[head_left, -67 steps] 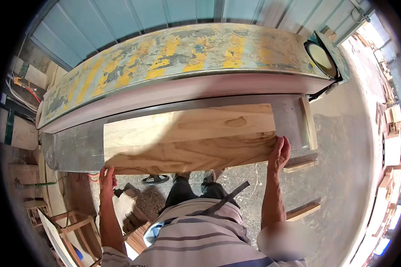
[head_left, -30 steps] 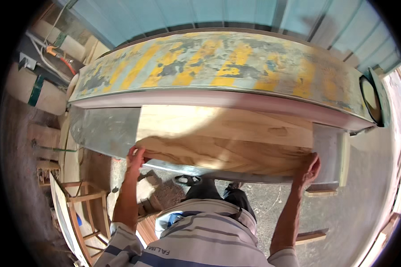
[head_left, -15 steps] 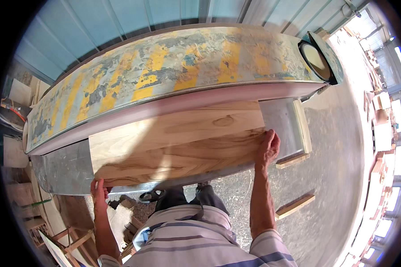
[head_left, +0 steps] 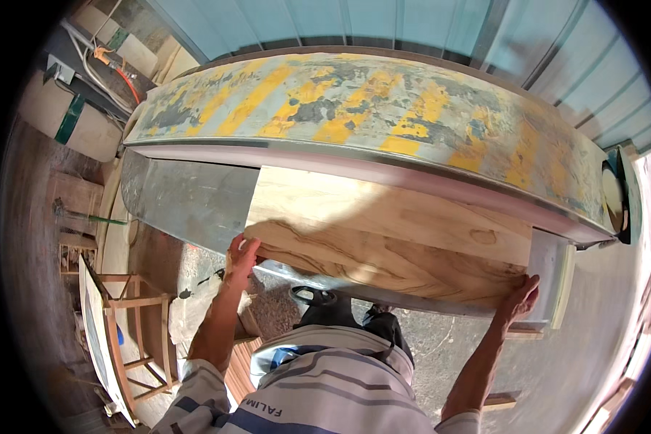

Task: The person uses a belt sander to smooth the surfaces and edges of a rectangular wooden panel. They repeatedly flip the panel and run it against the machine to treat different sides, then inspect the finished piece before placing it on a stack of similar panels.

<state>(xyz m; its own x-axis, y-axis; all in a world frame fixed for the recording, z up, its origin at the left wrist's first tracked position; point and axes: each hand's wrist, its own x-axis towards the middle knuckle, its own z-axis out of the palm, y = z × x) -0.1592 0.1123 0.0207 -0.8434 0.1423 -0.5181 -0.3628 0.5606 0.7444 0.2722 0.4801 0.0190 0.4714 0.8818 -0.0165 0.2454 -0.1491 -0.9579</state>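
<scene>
A wide wooden panel (head_left: 383, 246) with brown grain lies flat on a grey metal table (head_left: 188, 192). Its far long edge meets a pale pink belt (head_left: 325, 160) running along the machine. My left hand (head_left: 243, 254) grips the panel's near left corner, with the fingers bent at its edge. At the near right corner my right hand (head_left: 519, 298) is closed on the panel's edge. The undersides of the fingers are hidden at both corners. Shadow covers much of the panel's middle.
Behind the belt stretches a worn machine cover (head_left: 369, 101) with yellow stripes. A wooden strip (head_left: 562, 286) edges the table's right end. To the left stand a wooden frame (head_left: 139, 340) and a white cylinder (head_left: 69, 116) near hoses. Corrugated blue panels (head_left: 412, 25) rise behind.
The view has swung left, so machine, panel and hands appear further right in the picture. Both hands keep hold of the same corners, and the panel stays along the belt.
</scene>
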